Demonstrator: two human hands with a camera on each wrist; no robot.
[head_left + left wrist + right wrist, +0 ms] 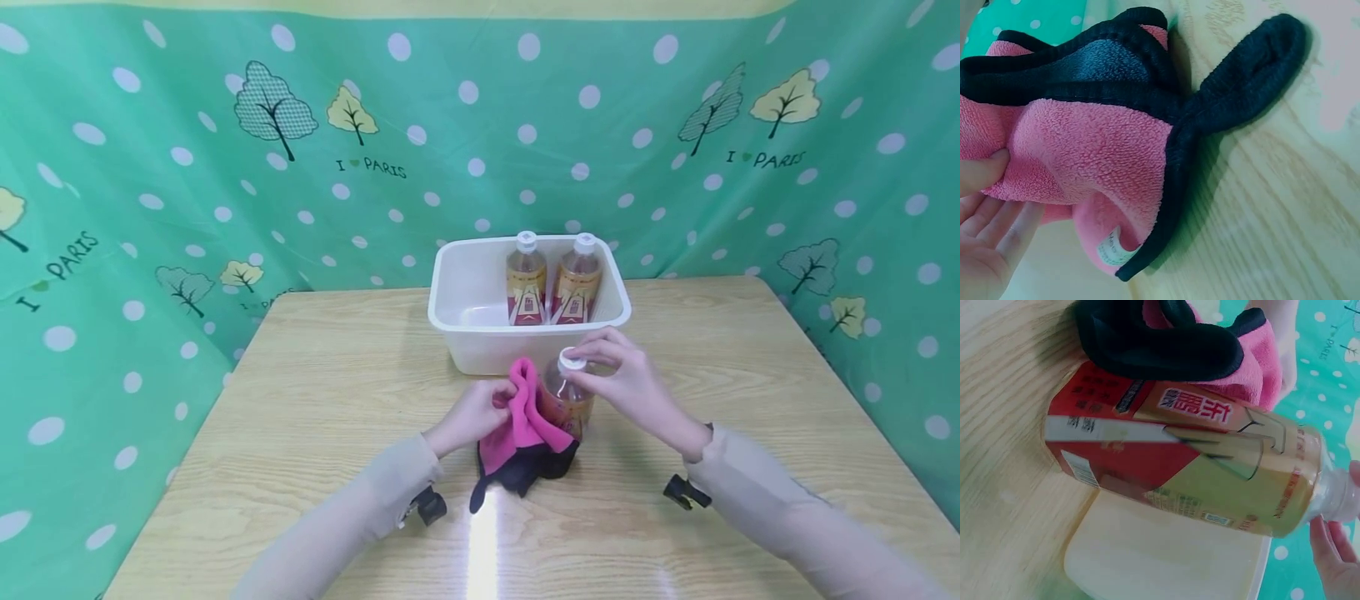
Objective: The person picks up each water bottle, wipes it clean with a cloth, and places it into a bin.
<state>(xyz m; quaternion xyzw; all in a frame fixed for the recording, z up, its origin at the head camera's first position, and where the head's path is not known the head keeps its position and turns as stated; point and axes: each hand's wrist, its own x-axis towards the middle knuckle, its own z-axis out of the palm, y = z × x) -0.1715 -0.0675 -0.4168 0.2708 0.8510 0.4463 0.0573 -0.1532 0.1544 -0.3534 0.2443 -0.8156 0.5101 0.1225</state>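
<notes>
My left hand (474,414) pinches a pink cloth (522,421) with dark edging; in the left wrist view the thumb presses the pink cloth (1085,150) against the fingers, and a dark loop hangs from its corner. By the white cap, my right hand (624,375) holds a bottle (567,400) with a clear neck and a gold and red label. In the right wrist view that bottle (1179,456) stands on the table, with the cloth against or close beside its side; I cannot tell whether they touch.
Behind the hands is a white plastic bin (480,337). Inside it, toward the right, stand two similar capped bottles (527,287). The wooden table (330,375) reaches back to a green dotted curtain (465,125). Straps with small black pieces sit on both wrists.
</notes>
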